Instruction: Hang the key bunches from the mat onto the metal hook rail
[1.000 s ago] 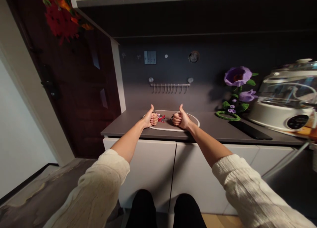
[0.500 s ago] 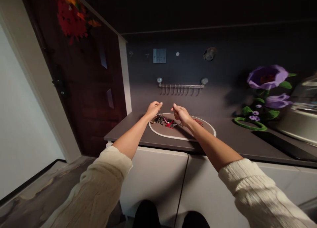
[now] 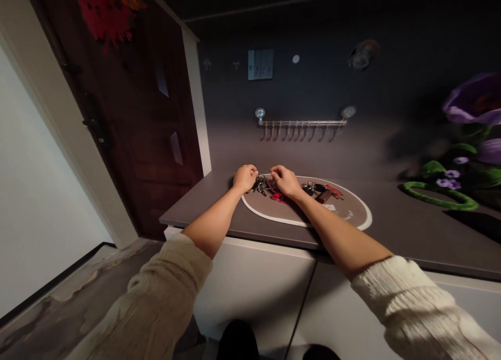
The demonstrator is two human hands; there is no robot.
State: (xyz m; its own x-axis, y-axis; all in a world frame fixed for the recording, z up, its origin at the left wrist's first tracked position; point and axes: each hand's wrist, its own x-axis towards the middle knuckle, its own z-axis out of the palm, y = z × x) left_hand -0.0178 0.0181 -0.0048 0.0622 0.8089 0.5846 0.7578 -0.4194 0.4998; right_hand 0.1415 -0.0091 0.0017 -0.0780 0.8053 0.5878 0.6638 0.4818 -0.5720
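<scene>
While the left hand (image 3: pixel 245 178) sits curled beside metal keys (image 3: pixel 262 186) at its right, the right hand (image 3: pixel 285 181) curls near a red trinket (image 3: pixel 278 198) on the oval mat (image 3: pixel 270 211); whether either grips anything is unclear.

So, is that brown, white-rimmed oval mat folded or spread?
Spread: the brown oval mat lies flat, its visible white rim unfolded.

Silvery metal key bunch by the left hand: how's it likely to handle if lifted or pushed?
The silvery metal key bunch would probably dangle loosely, since its pieces splay in different directions. Its metallic glints suggest it may feel heavy for its size. It seems unlikely to roll, lying as an irregular cluster on the brown oval mat.
</scene>
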